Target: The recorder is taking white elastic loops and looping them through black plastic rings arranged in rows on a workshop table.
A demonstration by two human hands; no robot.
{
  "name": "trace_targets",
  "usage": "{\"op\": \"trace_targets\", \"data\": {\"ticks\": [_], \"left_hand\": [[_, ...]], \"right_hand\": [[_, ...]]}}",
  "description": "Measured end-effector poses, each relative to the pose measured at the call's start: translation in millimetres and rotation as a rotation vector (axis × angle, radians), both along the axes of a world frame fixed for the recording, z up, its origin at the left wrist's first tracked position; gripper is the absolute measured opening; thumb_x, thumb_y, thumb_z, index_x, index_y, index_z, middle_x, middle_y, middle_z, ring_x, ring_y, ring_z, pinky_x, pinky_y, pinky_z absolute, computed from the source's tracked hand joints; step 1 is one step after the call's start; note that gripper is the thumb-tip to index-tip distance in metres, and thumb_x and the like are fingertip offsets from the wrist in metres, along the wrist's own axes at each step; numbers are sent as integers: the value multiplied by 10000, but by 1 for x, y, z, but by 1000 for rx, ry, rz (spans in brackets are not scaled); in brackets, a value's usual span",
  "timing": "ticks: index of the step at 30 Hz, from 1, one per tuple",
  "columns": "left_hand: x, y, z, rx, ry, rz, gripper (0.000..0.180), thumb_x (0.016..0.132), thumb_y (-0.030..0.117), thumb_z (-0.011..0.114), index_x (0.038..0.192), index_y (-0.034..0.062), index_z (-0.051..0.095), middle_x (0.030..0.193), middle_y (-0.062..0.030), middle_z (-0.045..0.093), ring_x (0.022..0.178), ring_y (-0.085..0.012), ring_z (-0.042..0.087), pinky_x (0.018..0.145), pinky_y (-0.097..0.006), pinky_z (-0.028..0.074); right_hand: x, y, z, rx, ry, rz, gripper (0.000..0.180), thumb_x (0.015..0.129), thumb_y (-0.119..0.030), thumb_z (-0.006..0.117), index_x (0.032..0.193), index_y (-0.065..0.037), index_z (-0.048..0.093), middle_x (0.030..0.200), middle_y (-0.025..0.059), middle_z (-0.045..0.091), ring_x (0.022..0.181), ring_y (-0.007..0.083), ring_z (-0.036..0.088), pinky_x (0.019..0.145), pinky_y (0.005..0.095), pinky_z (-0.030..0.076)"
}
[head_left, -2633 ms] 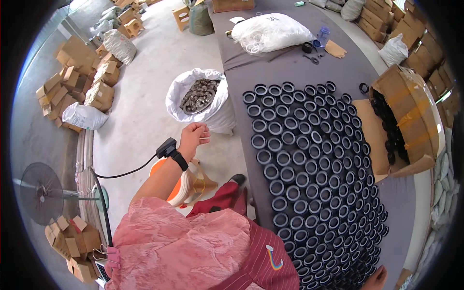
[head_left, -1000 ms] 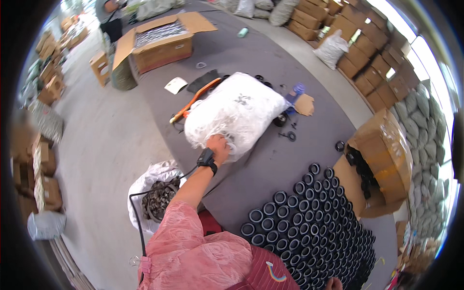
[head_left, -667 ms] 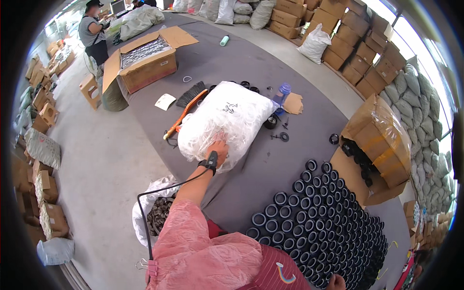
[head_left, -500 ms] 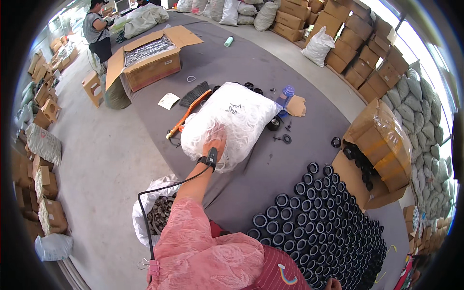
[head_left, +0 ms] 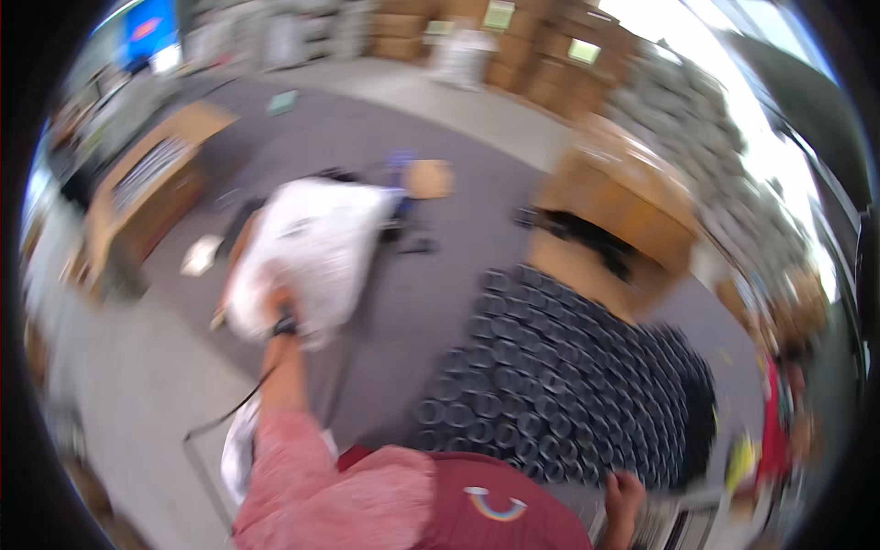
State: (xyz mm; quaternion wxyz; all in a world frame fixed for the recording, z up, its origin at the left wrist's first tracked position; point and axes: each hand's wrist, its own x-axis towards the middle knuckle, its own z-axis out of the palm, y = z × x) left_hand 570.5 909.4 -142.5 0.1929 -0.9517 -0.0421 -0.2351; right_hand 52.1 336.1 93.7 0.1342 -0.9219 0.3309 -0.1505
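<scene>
My left hand [head_left: 281, 301] reaches into the near end of a white plastic bag [head_left: 321, 234] lying on the grey-covered table. The earlier picture shows thin white rings around this hand. Its fingers are hidden among them and smeared by motion. My right hand [head_left: 625, 493] is low at the right, beside the near edge of a large group of black rings [head_left: 559, 385] set out in close rows. Blur keeps me from making out its fingers. A dark wristband [head_left: 285, 323] with a cable sits on my left wrist.
An open carton [head_left: 632, 202] with black parts lies tipped at the right. Another open carton [head_left: 151, 197] stands far left. Near the bag are a brown cardboard piece [head_left: 429, 179] and a white paper [head_left: 201, 255]. A white sack [head_left: 240, 449] stands below my left arm.
The view has swung right, so the table and bag appear farther left. My right hand has come further into view at the lower edge. My left hand stays at the bag.
</scene>
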Motion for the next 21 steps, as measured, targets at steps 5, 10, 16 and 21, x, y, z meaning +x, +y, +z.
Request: {"op": "trace_targets", "data": {"ticks": [5, 10, 16, 21], "left_hand": [[11, 59, -7, -316, 32, -74, 459, 910, 193, 416, 1330, 8, 421, 1313, -175, 495, 1243, -283, 455, 1055, -411, 341], [43, 52, -7, -323, 126, -42, 425, 912, 201, 418, 1299, 30, 450, 1290, -163, 510, 1217, -273, 471, 1032, -408, 354], [68, 41, -11, -313, 197, -72, 385, 914, 211, 421, 1261, 56, 484, 1263, -148, 527, 1187, -262, 491, 1003, -404, 370], [87, 70, -17, -329, 254, -81, 356, 916, 219, 423, 1230, 77, 513, 1240, -136, 542, 1162, -253, 507, 979, -401, 383]], "right_hand": [[13, 21, 35, 138, -24, -74, 177, 792, -227, 649, 832, -60, 688, 773, 133, 638, 757, 318, 623, 668, 389, 492], [-27, 20, 18, 142, 1, -217, 184, 799, -260, 627, 820, -89, 692, 770, 123, 642, 745, 319, 614, 657, 408, 489], [-52, 23, 12, 99, 13, -197, 157, 797, -218, 644, 827, -72, 692, 743, 126, 634, 709, 306, 610, 652, 387, 494], [-40, 25, 2, 131, 7, -214, 163, 791, -218, 651, 830, -66, 692, 751, 131, 642, 724, 303, 619, 650, 382, 496]]}}
